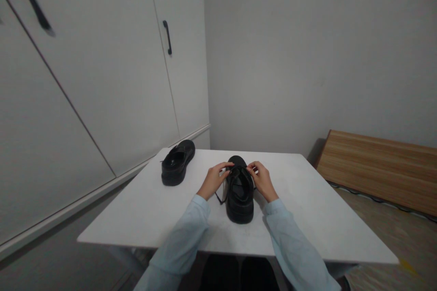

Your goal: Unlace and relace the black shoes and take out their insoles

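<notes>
Near me on the white worktop (307, 218) sits the black lace-up shoe (240, 200), heel toward me. My left hand (214, 179) and right hand (262, 178) each pinch its shoelace (235, 173) in a closed grip; even tension on both ends would keep it snug. Farther left lies the second shoe (177, 163), beside the white cupboard (102, 82).

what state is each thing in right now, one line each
near shoe: upright on the table, heel toward the person, laces loose, one end trailing left
left hand: pinching a lace at the shoe's left side
right hand: pinching a lace at the shoe's right side
far shoe: upright on the table's left part, untouched
table: bears both shoes
cupboard doors: shut
</notes>
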Demonstrator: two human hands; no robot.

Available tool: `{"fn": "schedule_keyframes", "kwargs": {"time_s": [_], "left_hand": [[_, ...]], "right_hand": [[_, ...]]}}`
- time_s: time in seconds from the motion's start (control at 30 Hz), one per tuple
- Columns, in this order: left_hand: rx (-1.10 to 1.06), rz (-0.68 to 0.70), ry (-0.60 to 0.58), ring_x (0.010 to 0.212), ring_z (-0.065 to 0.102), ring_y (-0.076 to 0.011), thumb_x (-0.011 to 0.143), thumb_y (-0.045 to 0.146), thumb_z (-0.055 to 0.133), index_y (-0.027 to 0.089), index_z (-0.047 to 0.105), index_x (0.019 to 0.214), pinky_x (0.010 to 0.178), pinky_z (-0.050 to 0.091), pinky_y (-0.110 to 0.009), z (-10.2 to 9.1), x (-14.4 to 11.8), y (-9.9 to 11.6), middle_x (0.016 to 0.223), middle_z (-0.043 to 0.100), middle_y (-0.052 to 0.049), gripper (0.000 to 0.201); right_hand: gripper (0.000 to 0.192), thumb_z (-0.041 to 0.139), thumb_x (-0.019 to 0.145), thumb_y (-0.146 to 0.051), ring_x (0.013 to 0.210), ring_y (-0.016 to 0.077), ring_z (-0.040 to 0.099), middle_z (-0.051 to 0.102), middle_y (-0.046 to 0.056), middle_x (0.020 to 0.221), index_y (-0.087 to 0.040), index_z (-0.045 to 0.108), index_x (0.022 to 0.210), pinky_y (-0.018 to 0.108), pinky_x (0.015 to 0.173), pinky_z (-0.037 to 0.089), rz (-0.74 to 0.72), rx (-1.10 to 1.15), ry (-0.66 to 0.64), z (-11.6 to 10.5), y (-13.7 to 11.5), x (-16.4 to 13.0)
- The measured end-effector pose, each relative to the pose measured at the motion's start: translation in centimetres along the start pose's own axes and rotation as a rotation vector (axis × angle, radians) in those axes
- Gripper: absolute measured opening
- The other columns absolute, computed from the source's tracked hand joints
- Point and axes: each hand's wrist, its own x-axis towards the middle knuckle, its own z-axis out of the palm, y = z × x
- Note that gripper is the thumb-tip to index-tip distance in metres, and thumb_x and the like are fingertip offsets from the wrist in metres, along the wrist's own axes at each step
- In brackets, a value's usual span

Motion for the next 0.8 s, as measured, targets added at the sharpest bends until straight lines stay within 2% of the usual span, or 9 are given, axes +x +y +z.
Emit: {"fn": "schedule_keyframes", "kwargs": {"time_s": [0.27, 0.57, 0.8], "left_hand": [[0.017, 0.014, 0.006, 0.110, 0.060, -0.0221, 0.080, 0.020, 0.060, 0.025, 0.068, 0.105, 0.098, 0.045, -0.040, 0.0, 0.1, 0.1, 0.114, 0.068, -0.006, 0.027], [0.087, 0.037, 0.001, 0.107, 0.061, -0.0210, 0.080, 0.021, 0.060, 0.022, 0.068, 0.104, 0.098, 0.045, -0.038, -0.2, 0.1, 0.9, 0.111, 0.069, -0.006, 0.025], [0.090, 0.009, -0.009, 0.109, 0.060, -0.0196, 0.085, 0.025, 0.054, 0.021, 0.066, 0.106, 0.098, 0.044, -0.034, -0.1, 0.0, 0.7, 0.113, 0.067, -0.005, 0.024]], "right_hand": [[0.015, 0.048, 0.082, -0.031, 0.073, 0.0190, 0.055, 0.060, 0.004, 0.077, -0.019, 0.056, 0.078, 0.029, 0.063, 0.043, 0.009, -0.015, -0.015, 0.0, -0.4, -0.1], [0.016, 0.047, 0.085, -0.032, 0.078, 0.0194, 0.056, 0.061, 0.004, 0.079, -0.020, 0.055, 0.081, 0.031, 0.070, 0.043, -0.037, 0.039, -0.005, -0.2, -1.9, -0.4], [0.018, 0.050, 0.080, -0.030, 0.082, 0.0214, 0.059, 0.066, 0.008, 0.091, -0.019, 0.062, 0.086, 0.033, 0.070, 0.046, 0.048, 0.143, 0.012, -0.7, -1.4, -0.2]]}}
